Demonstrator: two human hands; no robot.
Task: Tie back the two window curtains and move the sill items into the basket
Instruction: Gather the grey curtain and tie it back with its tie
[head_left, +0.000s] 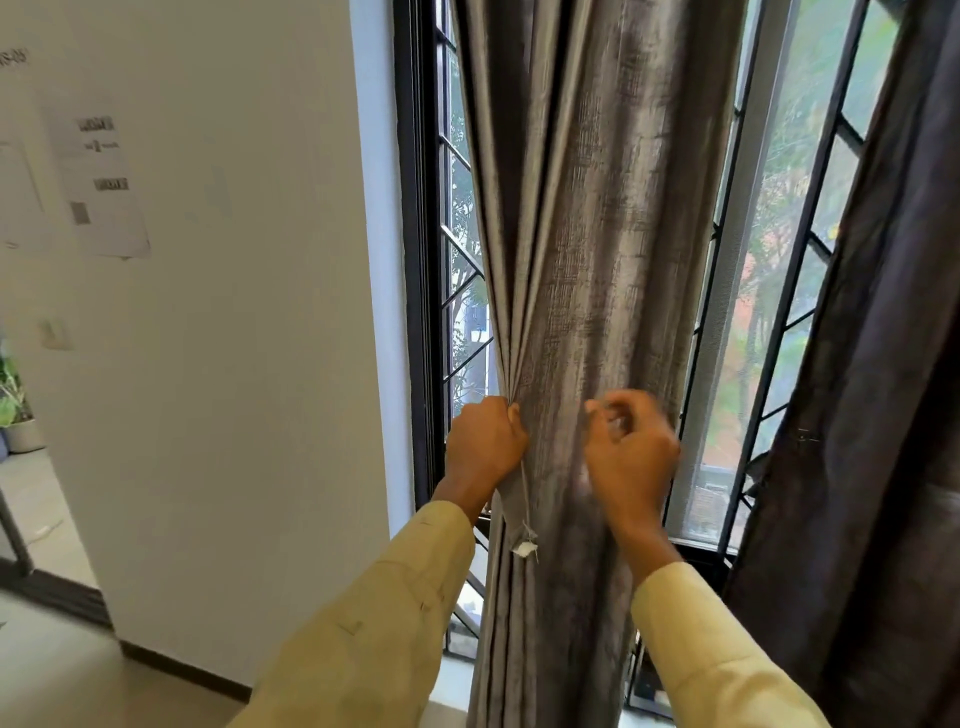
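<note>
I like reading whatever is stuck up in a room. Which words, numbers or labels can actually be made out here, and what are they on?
None can be quoted with confidence.
Paper sheets on the wall: dark headings and a small square code, too blurred to read.
Marking at the top left of the wall: cut off and blurred, unreadable.
White tag on the curtain: no print visible.

An indoor room, likely a home or small office, seen at a tall window (769, 291) with a black frame and metal grille, trees outside. Grey curtains (597, 234) hang before the glass beside a plain white wall (234, 364). Printed notices (104, 187) are taped to that wall, and potted plants (13, 410) stand at far left.
</note>
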